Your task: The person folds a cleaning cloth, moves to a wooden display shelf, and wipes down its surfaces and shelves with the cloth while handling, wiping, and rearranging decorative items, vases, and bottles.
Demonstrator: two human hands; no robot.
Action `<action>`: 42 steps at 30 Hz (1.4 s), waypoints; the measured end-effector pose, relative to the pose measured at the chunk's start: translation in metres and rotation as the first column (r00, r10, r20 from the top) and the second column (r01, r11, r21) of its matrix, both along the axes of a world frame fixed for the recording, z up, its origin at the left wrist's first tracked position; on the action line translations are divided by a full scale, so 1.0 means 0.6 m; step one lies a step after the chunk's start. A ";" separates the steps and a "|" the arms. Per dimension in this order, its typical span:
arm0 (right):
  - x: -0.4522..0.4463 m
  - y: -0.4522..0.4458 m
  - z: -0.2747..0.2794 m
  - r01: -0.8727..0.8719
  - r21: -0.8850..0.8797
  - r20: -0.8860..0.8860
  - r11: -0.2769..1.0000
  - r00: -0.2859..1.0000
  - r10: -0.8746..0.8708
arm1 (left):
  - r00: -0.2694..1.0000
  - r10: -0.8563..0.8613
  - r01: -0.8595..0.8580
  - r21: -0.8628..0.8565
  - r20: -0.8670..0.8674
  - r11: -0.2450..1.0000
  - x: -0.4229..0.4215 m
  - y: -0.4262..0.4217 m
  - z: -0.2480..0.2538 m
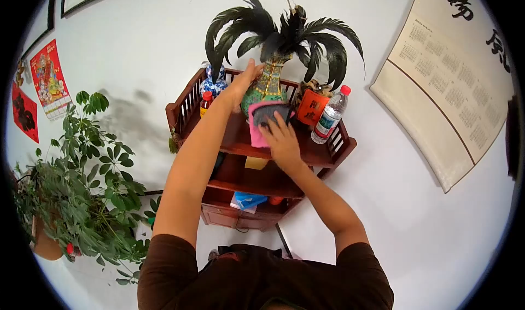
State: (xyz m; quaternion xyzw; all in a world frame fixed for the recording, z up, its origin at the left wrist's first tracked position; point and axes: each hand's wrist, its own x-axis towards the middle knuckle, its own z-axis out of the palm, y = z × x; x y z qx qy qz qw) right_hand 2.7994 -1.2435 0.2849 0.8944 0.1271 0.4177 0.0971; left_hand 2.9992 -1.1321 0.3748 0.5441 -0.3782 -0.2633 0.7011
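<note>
A patterned vase point(269, 80) in green and gold stands on the top of a dark red wooden shelf unit, with long black feathers point(284, 34) fanning out of its mouth. My left hand point(244, 86) grips the vase at its left side, its fingers partly hidden behind it. In my right hand point(281, 139) is a pink and dark grey cleaning cloth point(258, 134), pressed against the front of the vase's lower body. The cloth covers part of the vase's base.
Close by on the shelf unit point(251, 188) stand a water bottle point(331, 116), an orange package point(313, 106), a blue-and-white jar point(212, 83) and a red-capped bottle point(206, 103). Leafy plants point(98, 184) fill the left; a calendar scroll point(437, 86) hangs right.
</note>
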 end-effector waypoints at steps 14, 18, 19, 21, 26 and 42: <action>0.073 0.057 0.023 0.070 -0.153 0.034 0.986 0.997 -0.066 | 0.993 0.112 -0.114 0.098 0.032 0.989 -0.001 0.009 0.024; 0.065 0.053 -0.011 -0.006 -0.244 -0.105 0.970 0.994 -0.020 | 0.966 0.158 -0.172 0.050 0.207 0.984 0.029 -0.030 0.008; 0.061 0.052 -0.023 -0.036 -0.262 -0.164 0.964 0.986 -0.008 | 0.963 0.144 -0.155 0.033 0.226 0.987 0.028 -0.036 0.008; 0.051 0.061 -0.036 -0.009 -0.143 -0.212 0.990 0.977 -0.022 | 0.957 0.198 -0.199 -0.018 0.210 0.980 0.008 -0.045 0.005; 0.046 0.069 -0.056 0.054 0.044 -0.194 0.998 0.980 -0.044 | 0.773 0.420 -0.417 -0.117 0.476 0.901 0.004 -0.090 -0.006; -0.025 0.098 0.043 -0.251 0.680 0.454 0.689 0.882 -0.127 | 0.571 0.646 -0.508 -0.400 0.508 0.763 -0.066 -0.038 0.107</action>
